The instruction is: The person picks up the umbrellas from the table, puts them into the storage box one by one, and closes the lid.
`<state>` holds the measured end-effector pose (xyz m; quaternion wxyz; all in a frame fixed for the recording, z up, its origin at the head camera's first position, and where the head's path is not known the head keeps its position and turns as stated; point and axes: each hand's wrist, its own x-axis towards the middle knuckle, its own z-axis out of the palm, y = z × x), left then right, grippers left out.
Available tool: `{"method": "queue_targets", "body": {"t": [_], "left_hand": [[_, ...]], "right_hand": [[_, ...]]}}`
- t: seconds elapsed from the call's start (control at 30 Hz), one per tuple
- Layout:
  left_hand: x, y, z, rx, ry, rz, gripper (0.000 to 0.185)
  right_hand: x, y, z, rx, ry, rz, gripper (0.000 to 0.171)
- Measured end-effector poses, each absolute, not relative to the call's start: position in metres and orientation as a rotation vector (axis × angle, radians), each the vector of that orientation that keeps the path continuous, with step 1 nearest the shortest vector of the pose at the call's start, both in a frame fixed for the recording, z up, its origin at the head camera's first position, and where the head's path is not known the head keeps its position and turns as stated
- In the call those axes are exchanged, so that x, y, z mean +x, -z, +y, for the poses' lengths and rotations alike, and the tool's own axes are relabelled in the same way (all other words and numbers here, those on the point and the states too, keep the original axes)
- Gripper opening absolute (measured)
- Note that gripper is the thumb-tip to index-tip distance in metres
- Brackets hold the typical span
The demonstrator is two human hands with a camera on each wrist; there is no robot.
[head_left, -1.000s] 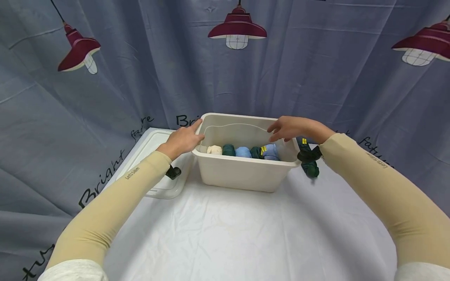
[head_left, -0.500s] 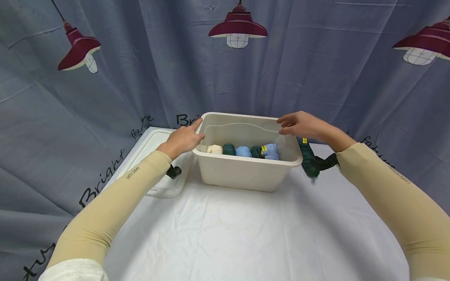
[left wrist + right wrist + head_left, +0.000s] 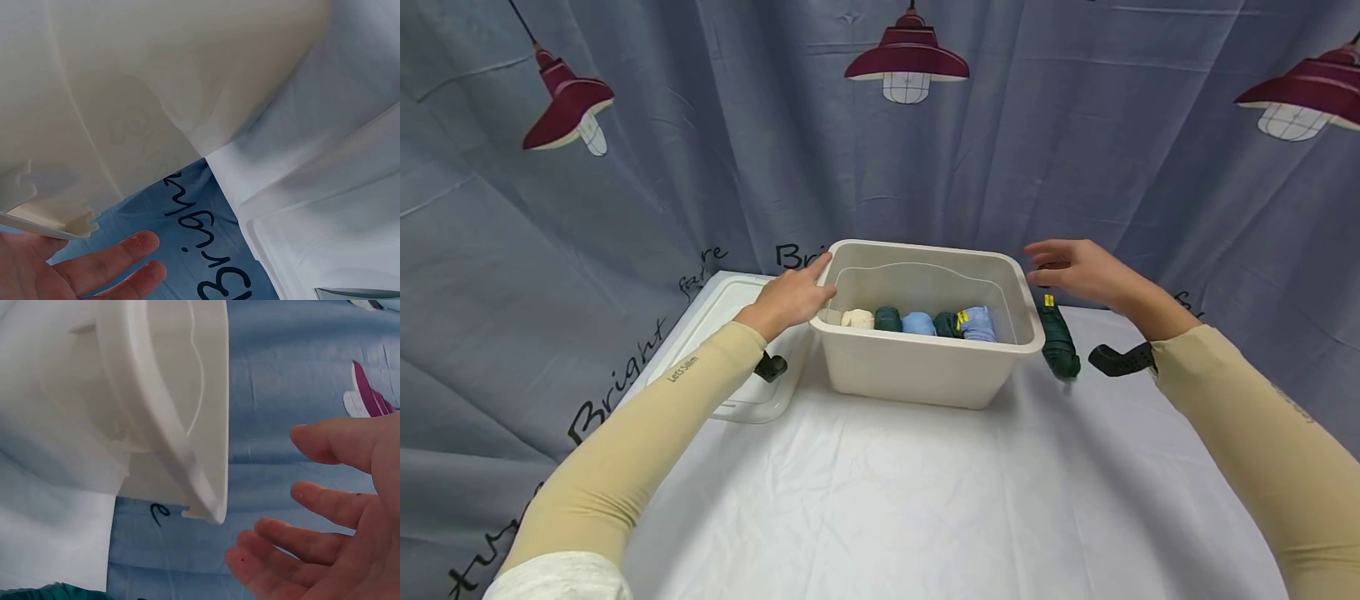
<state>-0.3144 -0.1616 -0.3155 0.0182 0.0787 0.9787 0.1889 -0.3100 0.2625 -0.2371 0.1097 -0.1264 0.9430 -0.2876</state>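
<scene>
A: Starting at the left of the head view, what was there?

B: A clear plastic lid (image 3: 730, 350) lay flat on the white tablecloth (image 3: 895, 500), left of centre. Just right of it the left hand (image 3: 790, 298) rested against the left end of the cream tub (image 3: 925, 367), fingers straight and relaxed, gripping nothing. The left wrist view showed those fingers (image 3: 106, 265) under the tub's rim, beside its wall.

A: And the tub itself?

B: It stood in the middle of the frame, open. Along its near wall ran a row of rolled socks: a cream roll (image 3: 857, 319), a dark green roll (image 3: 887, 318), a light blue roll (image 3: 918, 323), another dark green one (image 3: 947, 324) with a yellow tag, then a pale blue roll (image 3: 978, 323).

A: What about the right side?

B: The right hand (image 3: 1078, 271) hovered right of the tub's far right corner, clear of the rim, fingers spread and loose, holding nothing. Below it, a dark green sock bundle (image 3: 1057, 340) lay on the cloth just beside the tub's right wall. The right wrist view showed the open fingers (image 3: 325, 506) apart from the rim (image 3: 187, 444).
</scene>
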Motion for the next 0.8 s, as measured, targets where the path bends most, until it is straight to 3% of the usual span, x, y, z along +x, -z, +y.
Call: {"method": "queue_targets", "body": {"t": [0.8], "left_hand": [[-0.315,0.317,-0.162,0.224,-0.590,3.027,0.073]], "right_hand": [[-0.329,0.296,0.308,-0.139,1.042,2.803,0.092]]}}
